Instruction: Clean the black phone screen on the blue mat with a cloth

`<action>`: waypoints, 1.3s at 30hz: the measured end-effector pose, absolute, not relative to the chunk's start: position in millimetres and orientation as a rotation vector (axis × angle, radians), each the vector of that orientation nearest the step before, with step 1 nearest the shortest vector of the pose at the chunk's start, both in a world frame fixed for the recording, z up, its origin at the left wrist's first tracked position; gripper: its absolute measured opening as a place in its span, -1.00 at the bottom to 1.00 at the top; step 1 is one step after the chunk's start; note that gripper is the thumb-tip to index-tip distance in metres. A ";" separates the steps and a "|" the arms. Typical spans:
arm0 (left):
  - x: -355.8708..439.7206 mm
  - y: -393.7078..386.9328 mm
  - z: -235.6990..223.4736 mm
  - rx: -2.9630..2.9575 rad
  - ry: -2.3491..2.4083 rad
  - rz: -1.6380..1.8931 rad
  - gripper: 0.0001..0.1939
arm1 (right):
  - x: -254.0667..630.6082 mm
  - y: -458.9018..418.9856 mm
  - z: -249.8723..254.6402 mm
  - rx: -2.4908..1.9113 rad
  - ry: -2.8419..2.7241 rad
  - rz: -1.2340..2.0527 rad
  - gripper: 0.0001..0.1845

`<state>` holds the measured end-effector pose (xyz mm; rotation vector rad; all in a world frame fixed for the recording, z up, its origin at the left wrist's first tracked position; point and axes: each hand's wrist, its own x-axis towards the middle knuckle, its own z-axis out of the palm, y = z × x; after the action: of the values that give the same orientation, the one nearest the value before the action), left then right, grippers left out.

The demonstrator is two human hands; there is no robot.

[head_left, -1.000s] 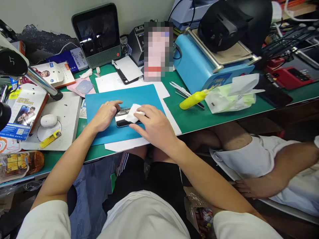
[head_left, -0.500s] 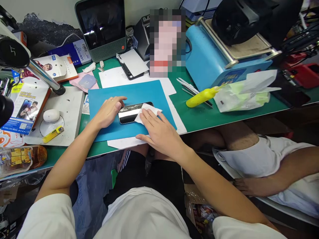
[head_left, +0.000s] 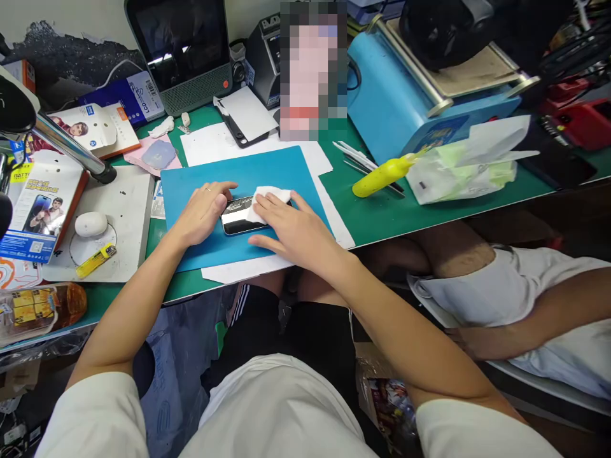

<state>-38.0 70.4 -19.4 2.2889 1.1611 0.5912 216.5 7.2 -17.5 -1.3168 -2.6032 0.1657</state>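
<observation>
A smartphone (head_left: 233, 221) lies on a blue mat (head_left: 200, 256), its glossy surface facing up with reflections on it. At the phone's left end is my left hand (head_left: 203, 213), its thumb and fingers closed against the edge and upper corner. My right hand (head_left: 298, 232) presses a folded white tissue (head_left: 260, 202) onto the right part of the phone. Its fingers lie over the tissue while the thumb sticks out toward the near side. The tissue and fingers hide the phone's right end.
A yellow bottle (head_left: 379, 180) and a tissue pack (head_left: 463, 175) lie to the right, before a blue machine (head_left: 396, 105). On the left are a grey board (head_left: 131, 222), boxes (head_left: 41, 210) and a lamp arm (head_left: 71, 143). Another person's arm (head_left: 525, 334) rests at the right.
My right hand has slid the tissue a little left along the phone. My left hand stays at the phone's left end. The whole view has shifted slightly.
</observation>
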 end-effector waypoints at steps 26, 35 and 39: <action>-38.3 69.5 -22.0 2.280 1.168 0.562 0.13 | 218.4 18.2 -15.7 -1.344 -2.603 0.195 -0.24; -38.0 68.1 -19.9 2.280 1.172 0.564 0.14 | 222.2 5.2 -17.8 -1.320 -2.613 0.179 -0.22; -37.5 69.0 -21.2 2.268 1.169 0.567 0.16 | 213.8 14.5 -19.2 -1.292 -2.617 0.230 -0.22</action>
<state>-37.5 69.0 -21.2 2.2677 1.1688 0.5670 213.8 14.5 -19.2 -1.2919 -2.6171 0.2299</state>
